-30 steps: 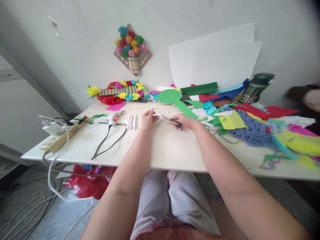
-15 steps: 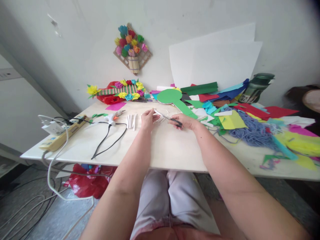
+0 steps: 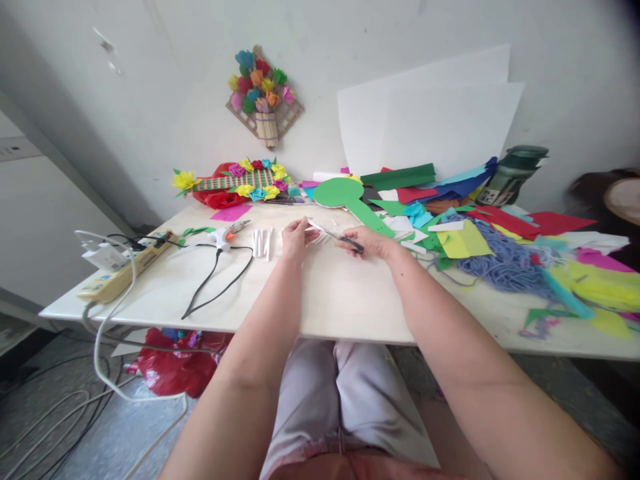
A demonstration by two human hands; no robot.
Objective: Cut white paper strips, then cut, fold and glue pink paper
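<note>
My right hand (image 3: 364, 241) is closed around the black handles of a pair of scissors (image 3: 352, 244), whose blades point left toward my other hand. My left hand (image 3: 295, 236) pinches a thin white stick (image 3: 311, 221), largely covered by the fingers and close to the scissor tips. Whether the blades touch it is too small to tell. Several thin white pieces (image 3: 325, 235) lie on the table between the hands. Just left of my left hand is a row of short white sticks (image 3: 262, 244).
A glue gun (image 3: 223, 238) with a black cord lies left, near a power strip (image 3: 125, 267). Behind my hands is a green round-headed cutout (image 3: 340, 193). Coloured paper (image 3: 465, 240), blue-grey yarn (image 3: 505, 263) and a dark green bottle (image 3: 515, 175) crowd the right side.
Both hands, the scissors and the stick stay practically where they were. The whole view has shifted very slightly.
</note>
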